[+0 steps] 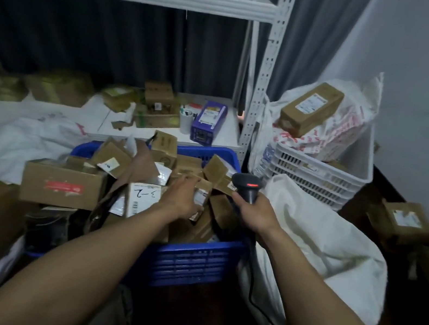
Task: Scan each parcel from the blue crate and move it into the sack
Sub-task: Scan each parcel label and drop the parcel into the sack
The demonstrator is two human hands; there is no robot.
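Slumping on the floor, a white cloth sack (pixel 323 238) lies at three o'clock of the heaped blue plastic crate (pixel 190 261). Atop the heap, the left hand (pixel 181 199) curls round a small brown cardboard parcel (pixel 203 192), largely hiding it. The right hand (pixel 254 209) grips a black handheld scanner (pixel 248 186).

Parcels (pixel 144 196) fill the crate (pixel 190 261); the sack (pixel 323 238) lies right of it.
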